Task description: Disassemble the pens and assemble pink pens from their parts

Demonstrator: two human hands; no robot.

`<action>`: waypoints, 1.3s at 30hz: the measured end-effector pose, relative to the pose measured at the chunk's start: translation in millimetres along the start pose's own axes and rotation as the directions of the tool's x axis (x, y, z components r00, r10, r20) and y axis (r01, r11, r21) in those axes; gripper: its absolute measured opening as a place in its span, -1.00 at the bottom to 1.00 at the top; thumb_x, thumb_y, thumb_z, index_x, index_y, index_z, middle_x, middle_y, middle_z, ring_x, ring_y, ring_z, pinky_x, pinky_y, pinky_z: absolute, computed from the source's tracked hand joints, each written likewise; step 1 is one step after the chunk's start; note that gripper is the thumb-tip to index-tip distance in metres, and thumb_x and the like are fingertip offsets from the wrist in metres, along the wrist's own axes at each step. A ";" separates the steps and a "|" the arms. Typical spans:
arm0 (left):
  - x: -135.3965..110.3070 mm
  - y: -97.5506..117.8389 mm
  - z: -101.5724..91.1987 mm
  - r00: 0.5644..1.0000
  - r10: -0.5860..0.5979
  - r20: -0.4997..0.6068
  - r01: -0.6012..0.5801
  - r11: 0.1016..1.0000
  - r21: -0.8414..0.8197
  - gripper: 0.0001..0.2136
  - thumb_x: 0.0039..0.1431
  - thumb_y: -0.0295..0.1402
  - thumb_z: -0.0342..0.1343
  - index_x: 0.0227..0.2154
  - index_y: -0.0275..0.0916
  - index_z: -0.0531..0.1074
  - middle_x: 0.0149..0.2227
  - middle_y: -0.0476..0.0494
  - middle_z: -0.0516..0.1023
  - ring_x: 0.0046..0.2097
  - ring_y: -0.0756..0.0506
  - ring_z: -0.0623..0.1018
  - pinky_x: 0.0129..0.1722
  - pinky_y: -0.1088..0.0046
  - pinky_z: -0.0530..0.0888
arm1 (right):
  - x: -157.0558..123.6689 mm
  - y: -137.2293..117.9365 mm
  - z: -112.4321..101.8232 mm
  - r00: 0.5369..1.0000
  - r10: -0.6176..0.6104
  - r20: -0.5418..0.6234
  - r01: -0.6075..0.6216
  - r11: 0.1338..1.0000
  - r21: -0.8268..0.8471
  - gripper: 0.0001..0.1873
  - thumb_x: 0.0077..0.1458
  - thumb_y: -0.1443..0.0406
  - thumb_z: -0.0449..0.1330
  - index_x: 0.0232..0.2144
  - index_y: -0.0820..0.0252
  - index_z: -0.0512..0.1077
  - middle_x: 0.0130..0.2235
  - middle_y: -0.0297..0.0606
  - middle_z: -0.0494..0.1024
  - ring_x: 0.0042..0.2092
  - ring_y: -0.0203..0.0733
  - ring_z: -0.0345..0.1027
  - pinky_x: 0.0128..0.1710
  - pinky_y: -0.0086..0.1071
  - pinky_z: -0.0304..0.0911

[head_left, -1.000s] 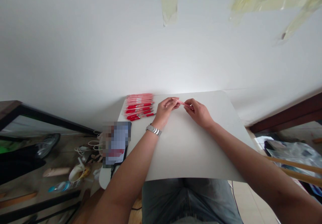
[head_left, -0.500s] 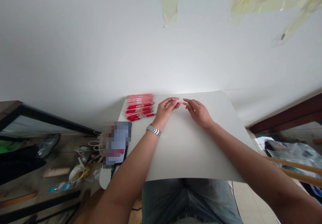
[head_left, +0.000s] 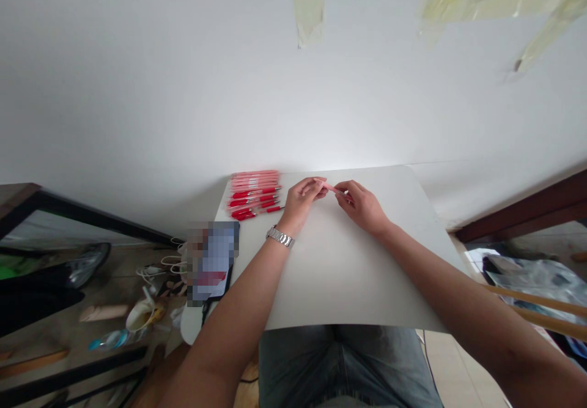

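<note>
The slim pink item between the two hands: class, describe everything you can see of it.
The slim pink item looks straight and smooth, like a plastic pen or part of one. It slants down to the right in the picture, over the white table. The left hand grips its left part; the right hand pinches near its other end, where something paler shows. Fingers cover parts of it, and finer details are too small to tell.

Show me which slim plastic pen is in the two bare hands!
The slim pink plastic pen spanning the bare left hand and bare right hand. The other pink pens and red pens lie grouped on the white table.
</note>
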State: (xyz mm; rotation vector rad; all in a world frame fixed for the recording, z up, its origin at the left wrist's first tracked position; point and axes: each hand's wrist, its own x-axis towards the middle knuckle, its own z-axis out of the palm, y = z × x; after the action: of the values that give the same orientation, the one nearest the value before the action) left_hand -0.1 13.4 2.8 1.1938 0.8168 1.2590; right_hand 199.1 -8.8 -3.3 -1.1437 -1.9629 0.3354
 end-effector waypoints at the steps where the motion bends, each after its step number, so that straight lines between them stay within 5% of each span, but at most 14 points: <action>1: -0.1 0.0 0.1 1.000 0.002 0.001 -0.002 1.000 0.003 -0.63 0.18 -0.03 0.34 -0.12 -0.20 0.63 -0.14 -0.18 0.66 -0.11 -0.10 0.64 0.07 0.24 0.57 | -0.3 0.5 0.4 1.000 0.004 0.002 -0.004 1.000 -0.001 -0.81 0.38 0.17 0.08 -0.05 0.05 0.41 -0.11 -0.18 0.59 -0.30 -0.18 0.46 -0.27 -0.30 0.38; 9: -0.7 -0.1 1.8 1.000 0.014 -0.011 -0.014 1.000 0.018 -0.63 0.19 -0.02 0.32 -0.12 -0.21 0.63 -0.17 -0.17 0.67 -0.14 -0.09 0.65 0.05 0.26 0.57 | -0.4 -1.2 0.1 0.999 0.028 0.016 -0.028 0.999 -0.035 -0.80 0.36 0.19 0.12 -0.01 0.06 0.38 -0.26 -0.24 0.58 -0.32 -0.14 0.42 -0.28 -0.29 0.31; 19: -1.2 0.0 0.7 1.000 0.014 0.003 -0.014 1.000 0.015 -0.64 0.21 -0.05 0.32 -0.11 -0.22 0.62 -0.16 -0.18 0.68 -0.13 -0.09 0.65 0.05 0.26 0.56 | 3.1 -3.5 -0.8 0.999 -0.043 0.020 0.044 0.996 -0.078 -0.60 0.49 0.13 -0.09 0.08 0.10 0.48 -0.24 -0.15 0.59 -0.19 -0.03 0.44 -0.14 -0.17 0.32; 39: 0.1 -2.3 0.9 0.999 0.034 0.000 -0.034 0.999 0.018 -0.65 0.22 -0.06 0.32 -0.12 -0.23 0.63 -0.16 -0.19 0.67 -0.14 -0.08 0.65 0.03 0.29 0.59 | 0.6 -3.9 -2.8 1.000 0.020 0.004 -0.020 1.000 -0.018 -0.81 0.39 0.19 0.10 -0.06 0.10 0.44 -0.13 -0.16 0.58 -0.26 -0.16 0.45 -0.27 -0.31 0.30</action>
State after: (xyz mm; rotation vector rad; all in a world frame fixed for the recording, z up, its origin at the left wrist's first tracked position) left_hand 1.4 13.6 0.8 1.2264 0.8123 1.2816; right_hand 198.7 -10.9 1.0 -1.1754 -1.9626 0.3321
